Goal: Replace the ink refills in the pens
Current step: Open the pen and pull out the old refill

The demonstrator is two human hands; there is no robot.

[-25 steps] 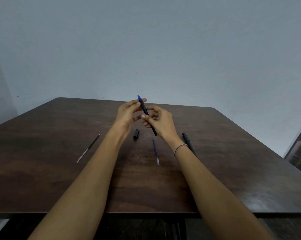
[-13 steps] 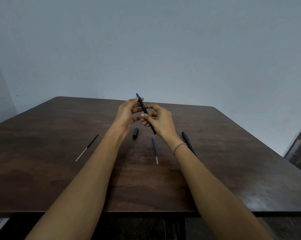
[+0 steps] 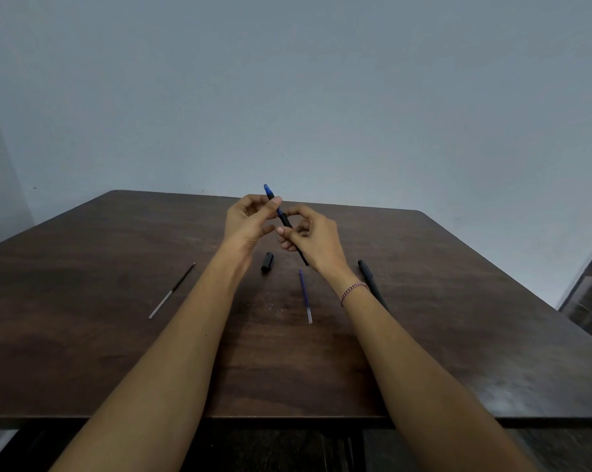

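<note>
Both hands hold one black pen (image 3: 285, 220) tilted above the table, its blue tip section pointing up and away. My left hand (image 3: 250, 219) pinches the pen near the blue tip between thumb and fingers. My right hand (image 3: 310, 235) grips the lower barrel, whose end sticks out below the palm. On the table lie a black pen cap (image 3: 267, 262), a blue ink refill (image 3: 305, 294) between my forearms, a dark refill (image 3: 172, 289) to the left, and a second black pen (image 3: 370, 280) partly hidden by my right wrist.
The dark wooden table (image 3: 458, 335) reaches to a plain grey-blue wall. Its front edge runs under my forearms. At the far right edge of the view a dark floor and a door frame (image 3: 591, 267) show.
The left thumb and fingers have shifted slightly on the blue tip section. The pen stays tilted at the same place. Items on the table have not moved.
</note>
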